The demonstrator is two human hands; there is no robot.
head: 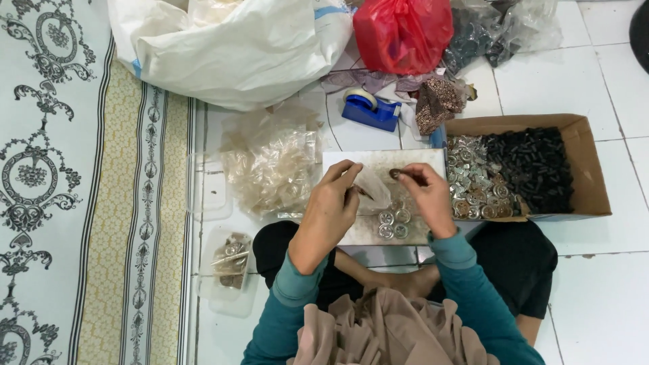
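Seated on the tiled floor, a person bends both forearms inward over a white board; the left hand pinches a small clear bag, the right hand, just beside it, pinches a dark button above silver buttons.

A board lies on the floor before the person. On it sit round caps, below the two hands. The left hand pinches a small bag; the right hand is just beside it. Right of the board stands a box with parts in it. Left of the board lies a pile of bags; behind it, a tape dispenser and a sack. A rug lies far left.
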